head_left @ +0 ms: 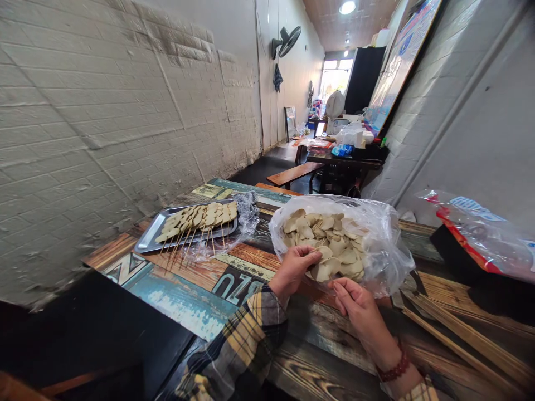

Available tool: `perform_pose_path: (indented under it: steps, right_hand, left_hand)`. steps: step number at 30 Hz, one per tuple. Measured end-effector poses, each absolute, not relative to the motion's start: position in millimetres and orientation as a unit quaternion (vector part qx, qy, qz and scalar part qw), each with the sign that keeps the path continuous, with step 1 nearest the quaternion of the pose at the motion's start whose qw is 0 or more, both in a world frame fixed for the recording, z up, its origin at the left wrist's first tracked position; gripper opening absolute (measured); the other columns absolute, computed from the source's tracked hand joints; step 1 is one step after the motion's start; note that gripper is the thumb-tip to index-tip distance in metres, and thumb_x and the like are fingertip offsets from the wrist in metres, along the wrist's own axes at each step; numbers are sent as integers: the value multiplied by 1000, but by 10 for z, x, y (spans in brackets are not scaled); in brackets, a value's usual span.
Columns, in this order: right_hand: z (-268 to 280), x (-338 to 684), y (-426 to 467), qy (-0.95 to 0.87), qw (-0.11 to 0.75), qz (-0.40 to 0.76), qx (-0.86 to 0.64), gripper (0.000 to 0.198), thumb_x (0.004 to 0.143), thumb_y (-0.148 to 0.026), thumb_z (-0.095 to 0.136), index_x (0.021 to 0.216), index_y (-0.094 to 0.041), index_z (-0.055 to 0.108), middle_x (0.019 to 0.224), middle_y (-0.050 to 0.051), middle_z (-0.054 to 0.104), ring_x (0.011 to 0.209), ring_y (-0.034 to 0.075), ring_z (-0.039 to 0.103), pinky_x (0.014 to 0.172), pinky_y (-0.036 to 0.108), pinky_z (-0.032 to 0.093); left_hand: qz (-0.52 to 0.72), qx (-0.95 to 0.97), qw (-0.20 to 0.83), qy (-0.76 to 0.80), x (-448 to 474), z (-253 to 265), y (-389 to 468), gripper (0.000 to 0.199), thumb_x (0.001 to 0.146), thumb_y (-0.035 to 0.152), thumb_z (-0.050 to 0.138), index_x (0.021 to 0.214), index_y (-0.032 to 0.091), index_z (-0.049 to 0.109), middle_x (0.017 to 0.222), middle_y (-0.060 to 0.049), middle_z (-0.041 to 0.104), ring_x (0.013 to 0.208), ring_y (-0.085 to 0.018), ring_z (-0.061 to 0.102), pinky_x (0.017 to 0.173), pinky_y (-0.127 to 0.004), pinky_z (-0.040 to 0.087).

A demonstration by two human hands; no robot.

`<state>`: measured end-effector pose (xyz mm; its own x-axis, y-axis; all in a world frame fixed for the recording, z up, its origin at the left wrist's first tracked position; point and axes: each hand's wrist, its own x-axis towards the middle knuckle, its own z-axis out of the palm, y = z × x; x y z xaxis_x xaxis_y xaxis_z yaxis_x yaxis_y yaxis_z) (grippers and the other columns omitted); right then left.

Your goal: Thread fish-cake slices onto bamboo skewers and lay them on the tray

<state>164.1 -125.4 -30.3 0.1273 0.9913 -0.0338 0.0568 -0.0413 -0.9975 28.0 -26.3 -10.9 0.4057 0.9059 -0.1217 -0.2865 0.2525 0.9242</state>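
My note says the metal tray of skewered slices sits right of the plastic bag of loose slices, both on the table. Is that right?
Not quite: the head view shows the metal tray left of the plastic bag. Both are on the table.

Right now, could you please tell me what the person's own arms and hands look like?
The left hand and right hand are ungloved. The left sleeve is plaid in dark, yellow and pale tones; a plaid right cuff shows below a dark-red bracelet.
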Motion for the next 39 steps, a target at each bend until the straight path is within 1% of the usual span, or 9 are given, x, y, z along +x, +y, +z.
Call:
perform_pose_path:
  steps: [7,10,15,18,23,30,36,39]
  right_hand:
    - [-285,1646,-1232,-467,518,449,-559,40,82,-59,57,74,-20,58,46,-8,39,44,11,32,46,25,25]
    - [-280,1657,-1218,-472,522,451,-549,41,81,-60,57,71,-20,57,46,-8,39,44,11,33,47,25,26]
    - [-296,1685,-1234,-506,497,438,-552,42,84,-58,55,78,-17,64,47,-7,42,45,11,38,48,24,30]
    - [-317,1694,-1253,-513,487,431,-560,41,85,-56,54,81,-16,65,46,-7,41,43,10,36,45,23,27]
    - [-303,1681,-1268,-497,505,428,-561,40,84,-56,55,77,-17,63,44,-8,39,40,9,32,42,24,23]
    - [-234,1670,-1256,-494,506,402,-582,43,82,-58,56,72,-17,63,43,-7,41,40,9,34,42,24,25]
    - [-260,1697,-1235,-491,513,408,-574,43,82,-59,56,67,-19,58,43,-8,40,41,9,32,43,23,24]
    - [-271,1743,-1224,-491,515,406,-574,43,82,-59,57,67,-18,59,43,-8,40,41,9,32,43,23,24]
  left_hand:
    - [400,464,709,350,334,-102,-320,39,56,47,81,63,12,64,57,2,52,51,-6,39,50,-22,25]
    - [398,461,713,348,330,-102,-312,39,55,46,82,63,12,64,57,2,52,51,-6,40,51,-22,27]
    - [417,422,722,357,262,-75,-242,39,54,43,84,66,12,65,59,2,54,52,-7,45,52,-22,32]
    - [429,409,724,352,234,-47,-220,38,53,41,84,65,11,64,59,2,54,51,-7,45,52,-21,33]
    - [418,421,724,352,257,-74,-226,38,54,43,84,64,11,65,57,2,54,50,-6,44,50,-21,32]
    - [388,443,724,361,308,-168,-249,40,55,46,84,66,12,66,57,2,54,49,-6,43,49,-21,30]
    - [378,457,722,356,370,-133,-340,42,54,47,84,65,11,65,57,1,56,49,-6,44,49,-21,31]
    - [372,466,724,347,356,-94,-329,41,56,47,83,70,11,67,61,0,58,52,-7,47,51,-20,34]
